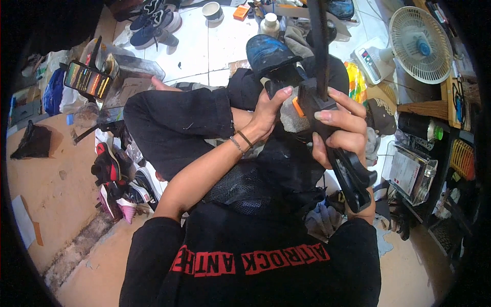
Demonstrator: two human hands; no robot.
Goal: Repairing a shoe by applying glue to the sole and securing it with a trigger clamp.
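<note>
A dark shoe with a blue-black toe is held above my lap, its toe away from me. My left hand is closed at its nearer end, thumb beside a light grey, rough-looking part; whether this belongs to the shoe I cannot tell. My right hand grips a black bar clamp beside it. The clamp has a long upright bar, an orange tab and a handle reaching down toward my right forearm. Its jaw's contact with the shoe is hidden.
Dark sneakers, a white cup and a white bottle stand on the far tiles. A fan is at far right, a lit phone on the left. More shoes lie left; a cluttered shelf lines the right.
</note>
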